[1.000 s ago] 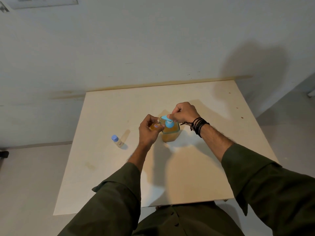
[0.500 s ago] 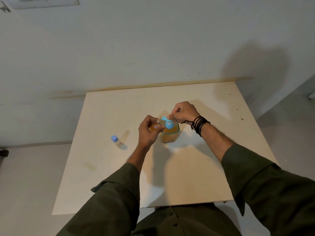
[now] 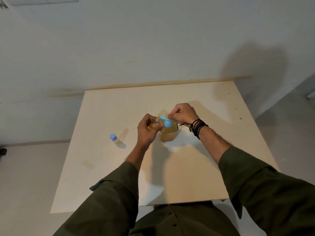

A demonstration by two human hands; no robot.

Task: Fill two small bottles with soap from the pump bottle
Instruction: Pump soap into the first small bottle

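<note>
Gripping a small bottle [image 3: 152,125] in my left hand [image 3: 146,132] under the spout while my right hand [image 3: 183,113], fingers curled, presses the pump bottle [image 3: 168,132] head: misalignment risks soap spilling over my fingertips.

Pump bottle [image 3: 169,132]: clear, squarish, amber soap inside, light blue pump head, upright mid-table. Open small bottle [image 3: 152,126]: clear, part-filled amber, red-white label, held tilted at pump spout. Second small bottle [image 3: 115,140]: capped blue, looks empty, standing well apart to left.
</note>
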